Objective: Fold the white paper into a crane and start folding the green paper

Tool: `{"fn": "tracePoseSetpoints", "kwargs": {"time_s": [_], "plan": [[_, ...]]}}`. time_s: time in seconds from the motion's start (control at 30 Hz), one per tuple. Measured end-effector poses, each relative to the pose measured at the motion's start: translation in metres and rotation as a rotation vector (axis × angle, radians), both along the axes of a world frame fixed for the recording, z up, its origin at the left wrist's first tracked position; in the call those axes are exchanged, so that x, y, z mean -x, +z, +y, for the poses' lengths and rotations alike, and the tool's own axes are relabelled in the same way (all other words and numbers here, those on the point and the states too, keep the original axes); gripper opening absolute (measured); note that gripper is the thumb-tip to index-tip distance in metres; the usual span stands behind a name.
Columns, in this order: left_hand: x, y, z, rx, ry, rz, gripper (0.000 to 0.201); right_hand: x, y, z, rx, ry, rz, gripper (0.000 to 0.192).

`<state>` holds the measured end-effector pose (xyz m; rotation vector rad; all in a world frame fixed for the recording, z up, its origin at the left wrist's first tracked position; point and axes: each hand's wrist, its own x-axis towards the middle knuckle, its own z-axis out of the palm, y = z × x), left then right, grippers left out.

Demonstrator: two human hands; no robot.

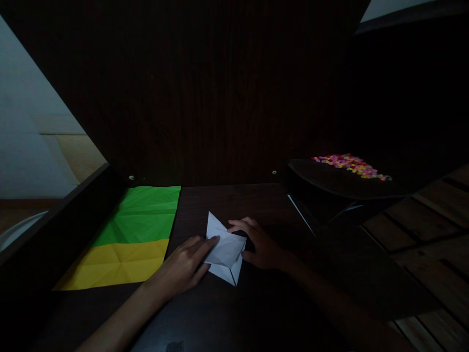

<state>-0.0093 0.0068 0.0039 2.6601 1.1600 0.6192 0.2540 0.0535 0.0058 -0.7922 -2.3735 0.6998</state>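
A folded white paper [224, 249] with pointed flaps lies on the dark table [227, 313] in front of me. My left hand [185, 266] rests flat on the table, its fingertips pressing the paper's left edge. My right hand [259, 245] holds the paper's right side, fingers curled over its upper edge and thumb against the side. The scene is dim and finer folds are hard to make out.
A creased green paper sheet [144, 215] and a creased yellow sheet [117, 264] lie side by side at the table's left. A dark tray [330, 178] with several small colourful pieces [350, 165] stands at the right. A dark wooden panel rises behind.
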Motion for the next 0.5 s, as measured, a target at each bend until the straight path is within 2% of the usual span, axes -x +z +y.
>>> {"fn": "tracePoseSetpoints", "kwargs": {"time_s": [0.23, 0.5], "plan": [[-0.004, -0.007, 0.003, 0.084, 0.087, -0.145, 0.061, 0.01, 0.001, -0.005, 0.012, -0.089, -0.052, 0.059], [-0.01, -0.001, 0.003, 0.112, 0.184, -0.258, 0.048, 0.015, -0.004, -0.009, 0.002, -0.112, -0.03, 0.049]]}}
